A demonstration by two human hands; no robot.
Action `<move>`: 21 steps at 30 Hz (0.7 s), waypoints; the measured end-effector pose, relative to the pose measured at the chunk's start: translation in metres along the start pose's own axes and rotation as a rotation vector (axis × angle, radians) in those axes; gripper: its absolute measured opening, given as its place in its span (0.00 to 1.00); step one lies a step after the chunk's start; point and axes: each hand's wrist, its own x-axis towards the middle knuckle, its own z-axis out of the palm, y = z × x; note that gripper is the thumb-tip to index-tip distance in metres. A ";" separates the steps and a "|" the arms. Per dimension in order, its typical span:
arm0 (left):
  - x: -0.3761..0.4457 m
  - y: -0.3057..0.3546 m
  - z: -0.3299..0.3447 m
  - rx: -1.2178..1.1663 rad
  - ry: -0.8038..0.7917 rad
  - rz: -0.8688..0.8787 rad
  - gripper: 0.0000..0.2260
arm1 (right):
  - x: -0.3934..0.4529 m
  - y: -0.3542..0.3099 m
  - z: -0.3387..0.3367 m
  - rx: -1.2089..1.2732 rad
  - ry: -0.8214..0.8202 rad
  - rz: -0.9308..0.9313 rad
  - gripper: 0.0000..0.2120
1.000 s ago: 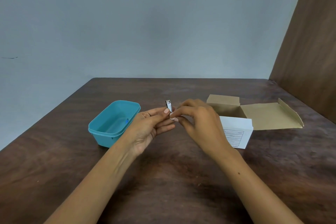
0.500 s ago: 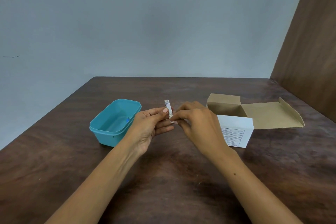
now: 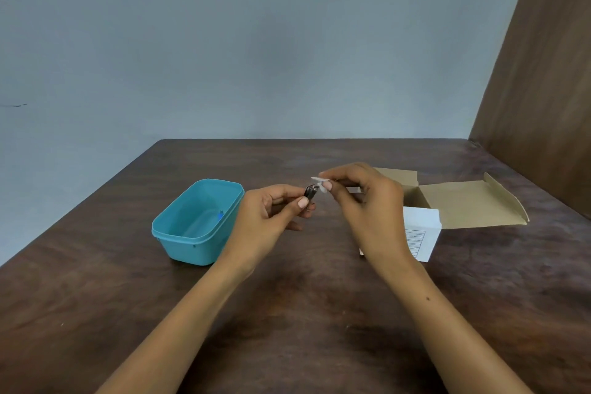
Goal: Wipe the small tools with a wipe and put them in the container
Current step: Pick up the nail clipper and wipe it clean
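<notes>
Over dark worktop, my left grip (image 3: 275,211) pinches the small tool (image 3: 310,192) steady while right grip (image 3: 361,198) pinches wipe (image 3: 321,184) against it

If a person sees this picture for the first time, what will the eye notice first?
Two bare hands meet above the middle of the dark wooden table: the left hand pinches a small metal tool, the right hand a small white wipe. A teal container stands left, an open cardboard box right.
</notes>
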 end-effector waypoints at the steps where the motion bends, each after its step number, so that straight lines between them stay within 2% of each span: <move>1: 0.000 -0.001 0.000 0.018 0.005 0.017 0.09 | 0.000 0.000 0.000 -0.011 -0.023 -0.013 0.06; 4: 0.000 -0.001 -0.002 0.012 0.032 0.055 0.09 | 0.000 0.000 0.001 -0.048 -0.086 -0.076 0.06; 13: 0.001 -0.001 -0.004 -0.020 0.094 0.088 0.09 | 0.000 0.000 0.001 -0.129 -0.068 -0.214 0.06; 15: 0.002 -0.002 -0.005 -0.007 0.078 0.090 0.09 | 0.001 0.000 0.000 -0.068 -0.078 -0.107 0.06; 17: 0.002 -0.001 -0.005 -0.015 0.055 0.089 0.09 | 0.002 -0.001 -0.001 0.069 -0.136 0.090 0.06; 21: 0.000 0.002 -0.003 -0.176 0.008 -0.011 0.07 | 0.003 -0.007 -0.006 0.572 -0.181 0.470 0.06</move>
